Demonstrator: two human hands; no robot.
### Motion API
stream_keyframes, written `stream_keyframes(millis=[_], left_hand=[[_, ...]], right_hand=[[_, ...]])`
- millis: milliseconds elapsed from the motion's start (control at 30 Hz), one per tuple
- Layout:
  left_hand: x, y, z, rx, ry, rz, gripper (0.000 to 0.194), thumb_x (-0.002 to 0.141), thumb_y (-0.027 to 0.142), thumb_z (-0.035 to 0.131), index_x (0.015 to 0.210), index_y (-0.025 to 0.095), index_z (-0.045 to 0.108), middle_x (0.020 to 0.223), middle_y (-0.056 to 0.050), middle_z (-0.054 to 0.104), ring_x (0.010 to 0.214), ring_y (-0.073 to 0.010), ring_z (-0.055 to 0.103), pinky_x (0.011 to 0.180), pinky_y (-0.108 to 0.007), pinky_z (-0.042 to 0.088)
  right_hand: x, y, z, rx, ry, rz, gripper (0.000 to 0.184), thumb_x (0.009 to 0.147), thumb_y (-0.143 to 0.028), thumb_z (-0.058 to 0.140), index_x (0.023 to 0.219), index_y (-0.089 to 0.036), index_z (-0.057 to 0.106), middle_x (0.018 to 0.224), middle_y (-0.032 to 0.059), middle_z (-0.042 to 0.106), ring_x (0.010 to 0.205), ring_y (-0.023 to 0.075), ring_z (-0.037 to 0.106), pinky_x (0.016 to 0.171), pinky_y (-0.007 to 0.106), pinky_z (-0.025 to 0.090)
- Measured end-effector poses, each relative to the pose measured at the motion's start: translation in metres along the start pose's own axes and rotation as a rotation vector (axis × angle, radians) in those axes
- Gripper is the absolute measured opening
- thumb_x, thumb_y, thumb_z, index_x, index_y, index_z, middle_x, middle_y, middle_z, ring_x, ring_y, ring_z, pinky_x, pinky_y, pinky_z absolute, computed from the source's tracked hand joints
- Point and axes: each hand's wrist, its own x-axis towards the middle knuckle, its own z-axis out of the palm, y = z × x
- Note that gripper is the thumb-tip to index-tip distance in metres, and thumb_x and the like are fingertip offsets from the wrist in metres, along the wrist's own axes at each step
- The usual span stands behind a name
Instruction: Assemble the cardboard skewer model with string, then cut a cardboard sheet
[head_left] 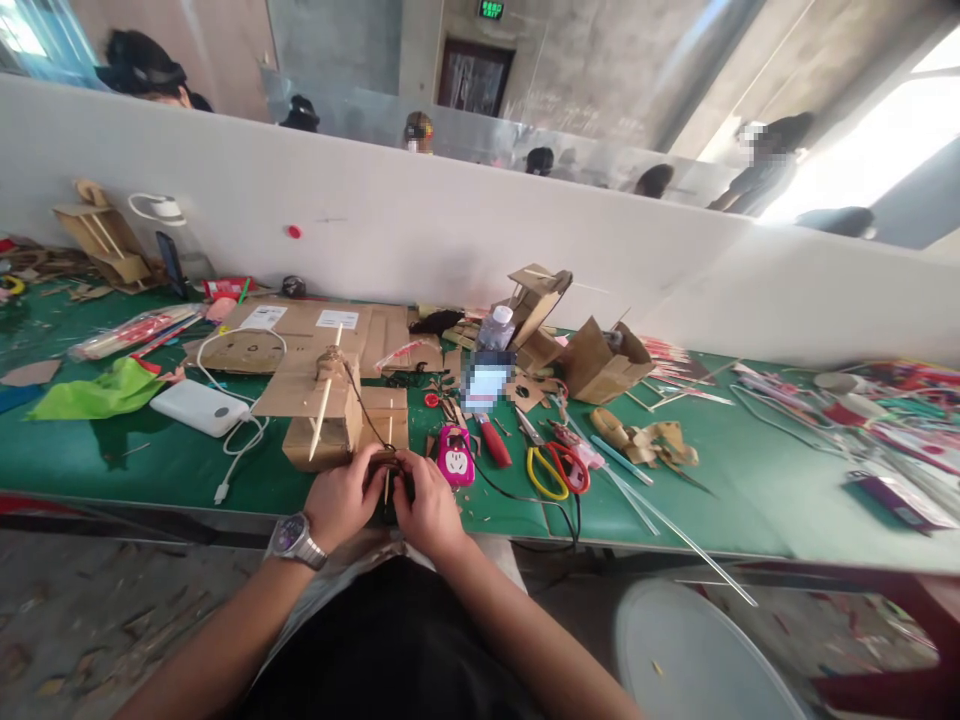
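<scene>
A cardboard model (321, 388) stands at the table's front edge, with a wooden skewer (321, 405) lying across its top. From there a dark string (366, 408) runs down to my fingertips. My left hand (341, 502), with a watch on the wrist, is closed around the string at the model's near side. Close beside it, my right hand (429, 502) is closed too, its fingers on the same dark string. A short light stick shows between the hands. My fingers partly hide what is bunched there.
Right of my hands lie a pink power socket (456, 458), a red-handled knife (495, 440) and scissors (556, 468). A white power bank (199, 408) with a cable lies left. Cardboard pieces, a bottle (496, 328) and a paper bag (609, 360) stand behind. A partition (420, 220) borders the table.
</scene>
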Motion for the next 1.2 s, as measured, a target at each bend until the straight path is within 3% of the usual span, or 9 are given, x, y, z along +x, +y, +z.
stream_keyframes(millis=[233, 600, 933, 1067, 1200], left_hand=[[-0.002, -0.004, 0.002, -0.05, 0.019, 0.012, 0.033, 0.106, 0.038, 0.05, 0.132, 0.021, 0.06, 0.084, -0.006, 0.081, 0.069, -0.0255, 0.078, 0.054, -0.028, 0.046], [-0.001, -0.008, 0.003, -0.11, 0.0, 0.041, 0.032, 0.106, 0.035, 0.049, 0.134, 0.021, 0.057, 0.083, -0.003, 0.081, 0.07, -0.0254, 0.079, 0.055, -0.029, 0.046], [-0.003, -0.003, -0.002, -0.092, -0.015, -0.002, 0.037, 0.106, 0.038, 0.046, 0.137, 0.021, 0.055, 0.085, -0.004, 0.081, 0.071, -0.0255, 0.078, 0.056, -0.03, 0.043], [-0.001, -0.001, -0.004, -0.139, -0.04, -0.044, 0.039, 0.105, 0.041, 0.048, 0.138, 0.021, 0.053, 0.077, -0.001, 0.079, 0.069, -0.0256, 0.076, 0.054, -0.03, 0.04], [0.003, 0.001, -0.008, -0.166, -0.051, -0.088, 0.034, 0.103, 0.046, 0.052, 0.125, 0.02, 0.057, 0.068, 0.0, 0.074, 0.064, -0.0254, 0.074, 0.052, -0.03, 0.035]], right_hand=[[-0.002, 0.0, 0.001, 0.008, -0.022, 0.05, 0.048, 0.096, -0.02, 0.061, 0.143, -0.016, 0.052, 0.112, 0.0139, 0.073, 0.097, 0.0265, 0.069, 0.089, 0.043, 0.062], [0.001, 0.003, 0.005, -0.032, -0.054, 0.049, 0.04, 0.099, -0.015, 0.058, 0.139, -0.017, 0.058, 0.123, 0.013, 0.074, 0.104, 0.0272, 0.069, 0.095, 0.044, 0.06], [0.0, 0.005, 0.008, -0.029, -0.042, 0.052, 0.04, 0.101, -0.015, 0.055, 0.14, -0.018, 0.06, 0.121, 0.0116, 0.076, 0.101, 0.0259, 0.07, 0.094, 0.043, 0.06], [-0.002, 0.004, 0.008, -0.035, -0.04, 0.05, 0.041, 0.101, -0.015, 0.053, 0.141, -0.018, 0.06, 0.12, 0.0119, 0.077, 0.101, 0.0267, 0.07, 0.093, 0.044, 0.061], [-0.003, 0.003, 0.007, -0.033, -0.036, 0.028, 0.042, 0.101, -0.015, 0.052, 0.142, -0.018, 0.059, 0.123, 0.0126, 0.075, 0.104, 0.0267, 0.07, 0.094, 0.044, 0.06]])
